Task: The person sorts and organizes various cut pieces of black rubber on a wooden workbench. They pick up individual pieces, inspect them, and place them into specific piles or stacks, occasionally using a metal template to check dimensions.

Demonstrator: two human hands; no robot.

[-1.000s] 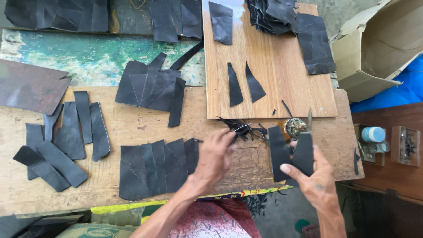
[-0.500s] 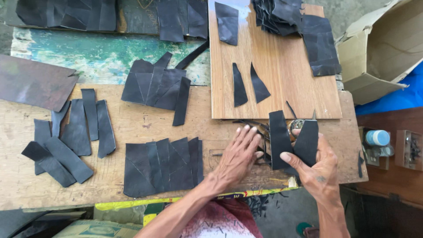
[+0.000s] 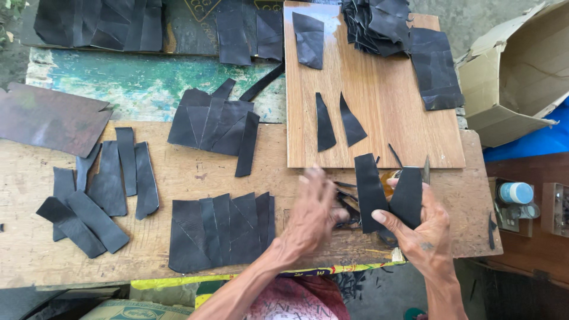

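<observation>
My right hand (image 3: 422,230) holds a black leather piece (image 3: 388,192) cut into a V shape, with scissors tucked behind it whose tip (image 3: 425,170) sticks up. My left hand (image 3: 312,212) is blurred, fingers spread, hovering over a small heap of thin black offcuts (image 3: 347,204) on the wooden bench (image 3: 189,175); it holds nothing. Two pointed black wedges (image 3: 336,121) lie on the light wooden board (image 3: 385,118) just beyond my hands.
Fans of black leather strips lie at the bench's near middle (image 3: 222,231), left (image 3: 98,189) and centre back (image 3: 216,121). A stack of black pieces (image 3: 385,26) tops the board. An open cardboard box (image 3: 515,77) stands right; a small bottle (image 3: 514,192) sits beside the bench.
My left hand has shifted slightly left and lower over the offcuts, now blurred. My right hand keeps hold of the black piece.
</observation>
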